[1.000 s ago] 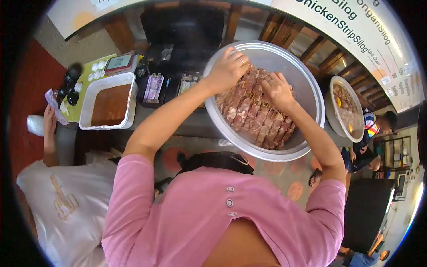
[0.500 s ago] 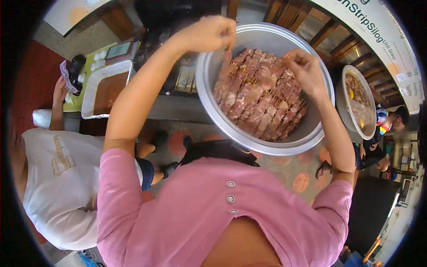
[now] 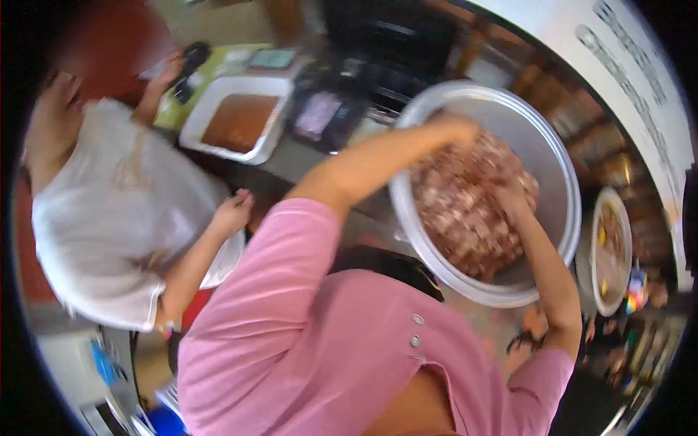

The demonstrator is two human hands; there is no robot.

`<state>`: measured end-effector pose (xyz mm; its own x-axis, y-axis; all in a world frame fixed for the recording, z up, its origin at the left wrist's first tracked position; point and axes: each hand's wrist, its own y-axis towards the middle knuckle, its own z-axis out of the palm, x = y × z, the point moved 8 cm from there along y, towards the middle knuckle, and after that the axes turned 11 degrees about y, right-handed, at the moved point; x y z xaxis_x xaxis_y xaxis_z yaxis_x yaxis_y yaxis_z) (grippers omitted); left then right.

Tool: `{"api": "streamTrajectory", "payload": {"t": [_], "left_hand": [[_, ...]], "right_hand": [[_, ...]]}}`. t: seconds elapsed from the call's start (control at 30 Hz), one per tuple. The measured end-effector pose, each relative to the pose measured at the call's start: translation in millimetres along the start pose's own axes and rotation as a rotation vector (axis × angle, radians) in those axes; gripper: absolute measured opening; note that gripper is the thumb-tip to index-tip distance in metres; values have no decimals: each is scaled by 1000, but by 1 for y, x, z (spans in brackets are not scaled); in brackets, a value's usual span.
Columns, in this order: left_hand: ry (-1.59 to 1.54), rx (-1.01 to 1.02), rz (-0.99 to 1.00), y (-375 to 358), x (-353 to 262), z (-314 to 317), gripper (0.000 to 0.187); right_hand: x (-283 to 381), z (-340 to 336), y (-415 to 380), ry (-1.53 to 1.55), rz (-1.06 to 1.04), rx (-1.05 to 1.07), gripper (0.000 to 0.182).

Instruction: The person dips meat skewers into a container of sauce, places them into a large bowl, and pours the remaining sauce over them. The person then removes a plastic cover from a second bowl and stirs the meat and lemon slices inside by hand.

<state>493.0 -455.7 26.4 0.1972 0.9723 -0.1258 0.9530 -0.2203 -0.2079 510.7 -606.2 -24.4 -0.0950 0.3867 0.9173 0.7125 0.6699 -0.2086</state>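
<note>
Well to the left of the large metal basin stands a co-worker in a white shirt, whose lower hand has its fingers curled in, apart from the basin. Between that person and the basin, further back, sits a white tub with brown liquid in it; a flat framed panel lies just behind the tub. Nearer the basin, still on its left, are some purple paper slips in a dark tray. The left hand of the person in the pink top reaches over the basin's left rim, at the back edge of a heap of raw meat; it is blurred, and I cannot tell whether its fingers pinch anything. The meat fills the left and middle of the basin. The right hand is down against the meat's right side, inside the basin, its fingertips too blurred to tell whether they are spread or gripping. Just right of the basin stands a smaller pale bowl with yellow pieces in its contents.
</note>
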Motion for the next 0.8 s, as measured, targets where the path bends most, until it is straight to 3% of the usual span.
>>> {"api": "streamTrajectory", "payload": {"t": [0.03, 0.13, 0.23, 0.33, 0.43, 0.5, 0.57, 0.63, 0.8], "left_hand": [[1, -70, -112, 24, 20, 25, 59], [148, -89, -194, 15, 13, 29, 39], [122, -167, -274, 15, 12, 36, 27], [72, -261, -293, -7, 1, 12, 18], [148, -345, -159, -50, -13, -21, 15], [119, -746, -177, -91, -6, -50, 12], [-81, -947, -222, -162, 11, -76, 15], [-128, -1013, -298, -225, 41, -78, 18], [-65, -836, -684, -352, 158, -41, 21]], "right_hand": [[5, 4, 3, -118, -30, 35, 24], [-17, 0, 18, -142, -129, -26, 23], [-21, 4, 18, -131, -31, -3, 24], [17, 12, 4, -342, -119, -4, 21], [65, 21, -13, -534, -295, -119, 21], [66, 8, -6, -486, -247, -269, 22], [109, 13, -6, -486, -325, -254, 21], [155, 27, -4, -484, -406, -229, 19], [250, 126, 2, -329, -701, -50, 18]]}}
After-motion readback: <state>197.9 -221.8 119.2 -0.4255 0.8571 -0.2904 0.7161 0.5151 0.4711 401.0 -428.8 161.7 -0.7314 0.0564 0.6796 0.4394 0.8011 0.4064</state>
